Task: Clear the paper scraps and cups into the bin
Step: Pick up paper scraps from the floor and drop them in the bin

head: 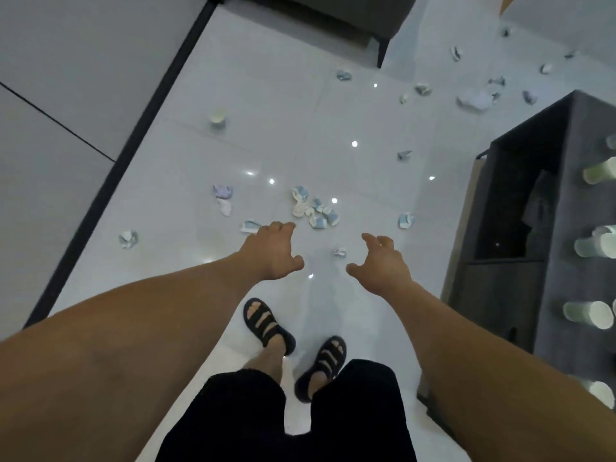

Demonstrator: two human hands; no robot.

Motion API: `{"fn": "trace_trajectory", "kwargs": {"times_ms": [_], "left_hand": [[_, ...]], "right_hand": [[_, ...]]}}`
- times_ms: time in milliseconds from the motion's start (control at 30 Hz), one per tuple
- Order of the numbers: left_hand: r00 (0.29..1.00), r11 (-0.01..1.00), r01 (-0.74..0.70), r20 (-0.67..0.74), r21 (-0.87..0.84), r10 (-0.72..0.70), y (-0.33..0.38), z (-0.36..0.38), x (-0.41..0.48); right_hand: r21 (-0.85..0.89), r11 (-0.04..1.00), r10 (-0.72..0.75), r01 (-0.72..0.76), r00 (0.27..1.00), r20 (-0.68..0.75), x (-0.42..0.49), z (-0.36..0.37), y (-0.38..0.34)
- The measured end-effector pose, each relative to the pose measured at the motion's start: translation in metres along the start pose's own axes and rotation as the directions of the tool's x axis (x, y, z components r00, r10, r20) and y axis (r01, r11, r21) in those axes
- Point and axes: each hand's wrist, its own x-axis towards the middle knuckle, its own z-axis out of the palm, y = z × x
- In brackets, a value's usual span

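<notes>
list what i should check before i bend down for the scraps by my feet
1. Hands free: left hand and right hand hold nothing, ok.
2. Target in view: scrap cluster lies on the floor ahead of both hands, ok.
3. Footing: only one small scrap lies near the sandals, ok.
4. Sight of the bin: none shows, not ok.
5. Contents of the cup on the tiles: cannot tell.
</notes>
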Motion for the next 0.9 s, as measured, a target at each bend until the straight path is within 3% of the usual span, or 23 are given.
{"fn": "trace_trajectory", "kwargs": {"times_ms": [267, 500, 700, 900], "left_hand": [[0.985, 0.987, 0.140, 0.110, -0.084, -0.130, -0.013, 0.120, 0.135], [0.976, 0.972, 0.181, 0.149, -0.148, -0.159, 0.008, 0.240, 0.232], [0.980, 0.952, 0.191, 0.107, -0.241, -0.169, 0.008, 0.333, 0.326], [0.985, 0.941, 0.173, 0.050, -0.291, -0.166, -0.023, 0.404, 0.395]], "right_hand": [[-0.104, 0.994, -0.020, 0.041, 0.980, 0.197, 0.149, 0.094, 0.061], [-0.162, 0.981, -0.067, 0.109, 0.967, 0.244, 0.267, 0.177, 0.135], [-0.190, 0.966, -0.131, 0.176, 0.965, 0.228, 0.355, 0.255, 0.170], [-0.239, 0.940, -0.220, 0.242, 0.969, 0.114, 0.439, 0.325, 0.186]]}}
